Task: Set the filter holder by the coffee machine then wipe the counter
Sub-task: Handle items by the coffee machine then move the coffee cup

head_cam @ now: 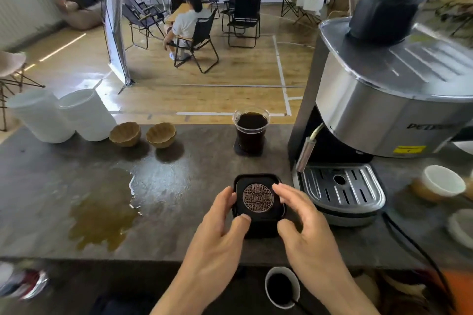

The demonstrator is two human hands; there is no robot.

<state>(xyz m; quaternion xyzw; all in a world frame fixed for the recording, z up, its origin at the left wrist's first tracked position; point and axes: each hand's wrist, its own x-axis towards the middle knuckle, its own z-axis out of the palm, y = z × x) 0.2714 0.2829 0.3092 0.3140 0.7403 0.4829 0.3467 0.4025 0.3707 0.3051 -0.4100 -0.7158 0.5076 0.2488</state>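
The filter holder (pixel 258 210), a black square block with a round patterned disc on top, sits on the dark counter (pixel 179 243) just left of the coffee machine's drip tray (pixel 340 188). My left hand (pixel 217 235) holds its left side, with fingers on the edge and thumb on the near top. My right hand (pixel 304 227) hovers at its right side, fingers spread and relaxed, thumb by the near right corner. The steel coffee machine (pixel 384 110) stands at the right. A brown and clear puddle (pixel 107 215) spreads over the counter's left half.
A glass of dark coffee (pixel 252 130) stands on a coaster behind the holder. Two brown fluted cups (pixel 125 133) and white cup stacks (pixel 64 115) line the back left. White cups (pixel 442 183) sit right of the machine, and its black cable (pixel 409 240) runs over the front edge. A paper cup (pixel 281 286) stands below the counter.
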